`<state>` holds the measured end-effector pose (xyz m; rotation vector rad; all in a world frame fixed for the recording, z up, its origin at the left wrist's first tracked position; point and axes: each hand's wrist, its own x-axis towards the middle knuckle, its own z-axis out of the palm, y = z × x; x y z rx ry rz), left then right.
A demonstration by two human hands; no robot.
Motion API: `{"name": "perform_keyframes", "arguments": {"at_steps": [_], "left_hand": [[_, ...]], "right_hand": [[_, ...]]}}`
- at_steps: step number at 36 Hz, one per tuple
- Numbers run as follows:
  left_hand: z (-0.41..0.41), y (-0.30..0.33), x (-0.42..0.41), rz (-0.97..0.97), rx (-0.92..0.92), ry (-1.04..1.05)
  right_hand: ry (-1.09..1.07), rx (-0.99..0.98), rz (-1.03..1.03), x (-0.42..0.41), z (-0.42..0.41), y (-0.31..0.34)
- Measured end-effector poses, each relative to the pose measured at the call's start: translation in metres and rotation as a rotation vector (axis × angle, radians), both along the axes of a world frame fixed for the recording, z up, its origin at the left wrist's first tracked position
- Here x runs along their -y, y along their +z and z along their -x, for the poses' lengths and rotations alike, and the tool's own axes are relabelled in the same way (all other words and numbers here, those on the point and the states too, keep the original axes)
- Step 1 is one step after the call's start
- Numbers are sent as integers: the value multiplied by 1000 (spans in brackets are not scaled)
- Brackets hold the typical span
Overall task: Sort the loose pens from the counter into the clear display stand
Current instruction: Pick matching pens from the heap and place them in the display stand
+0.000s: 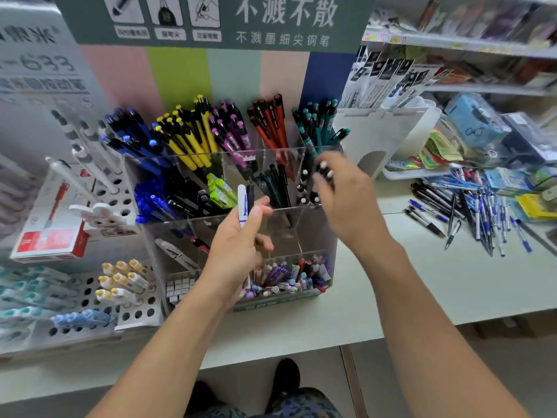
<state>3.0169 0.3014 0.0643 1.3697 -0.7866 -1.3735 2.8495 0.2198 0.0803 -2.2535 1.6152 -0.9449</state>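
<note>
Pens (470, 212) are shown loose in a heap on the counter (422, 285), well to the right of the clear display stand (241, 230). Head view: the stand is seen in tiers, its back compartments filled by colour with blue, yellow, purple, red and teal pens, its middle row partly filled, and its lowest front tray holding small mixed items. A white pen with blue print (242, 203) is held upright in the left hand (238, 245), pinched between thumb and fingers in front of the middle row. A small bunch of black pens with white tips (324, 173) is gripped in the curled fingers of the right hand (346, 200), just over the right-hand middle compartment, where similar white-tipped pens already stand. The right hand is blurred, so the exact number of pens held cannot be told. The step in hand is judged to be the lowering of this bunch into its matching compartment; it is best done with the pens kept parallel and tips aligned, released only once they are inside the divider, so that none is tipped into the neighbouring section.
</note>
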Motion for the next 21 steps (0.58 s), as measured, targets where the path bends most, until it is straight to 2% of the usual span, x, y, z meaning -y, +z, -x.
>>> {"name": "perform_keyframes", "arguments": {"at_steps": [2, 7, 14, 19, 21], "left_hand": [[-4, 0, 0, -1, -6, 14], [-12, -4, -2, 30, -7, -12], [-17, -5, -8, 43, -45, -13], [-15, 0, -10, 14, -43, 4], [-14, 2, -11, 15, -87, 7]], "right_hand": [[16, -77, -104, -3, -2, -9], [29, 63, -268, -14, 1, -11], [-32, 140, -159, -19, -8, -20], [-145, 21, -174, -8, -29, -32], [-231, 45, -164, -6, -37, -31]]}}
